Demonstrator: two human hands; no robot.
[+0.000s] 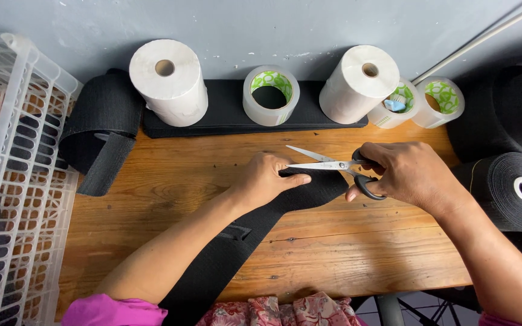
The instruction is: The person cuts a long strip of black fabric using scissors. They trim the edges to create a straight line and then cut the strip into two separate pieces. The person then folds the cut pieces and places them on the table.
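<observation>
A wide black woven fabric strap (255, 232) runs across the wooden plank worktop (345, 253), its end pinned flat under the left hand (265, 179), fingers (294, 179) closed on it. Just right of those fingers, the right hand (406, 172) grips black-handled steel scissors (339, 166), blades apart over the strap's end. Beyond the fingers stand white paper rolls (169, 81) and clear tape rolls (270, 95); a white plastic basket (7, 181) sits far left.

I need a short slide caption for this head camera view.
Right hand opens scissors over a black strap pinned by the left hand on a wooden table.
</observation>
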